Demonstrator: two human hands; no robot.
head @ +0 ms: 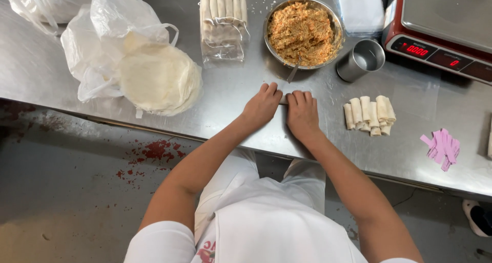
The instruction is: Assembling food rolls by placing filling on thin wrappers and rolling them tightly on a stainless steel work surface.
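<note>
Both hands point(282, 109) press on the steel table point(41, 73).

On the table point(46, 73), the left hand point(262, 107) and the right hand point(301, 113) lie side by side near the front edge, both pressing down on a small roll point(283, 99) (mostly hidden under the fingers). At 12 o'clock from the hands sits the bowl of filling point(302, 33), with a metal cup point(362, 60) just beside it at its 4 o'clock and a pack of rolls point(223, 19) at its 9 o'clock. The stack of round wrappers point(160, 79) lies at 9 o'clock from the hands, the pile of finished rolls point(369, 115) at 3 o'clock, the paper strips point(442, 148) at 4 o'clock, and the scale point(441, 25) far back at 2 o'clock.
</note>
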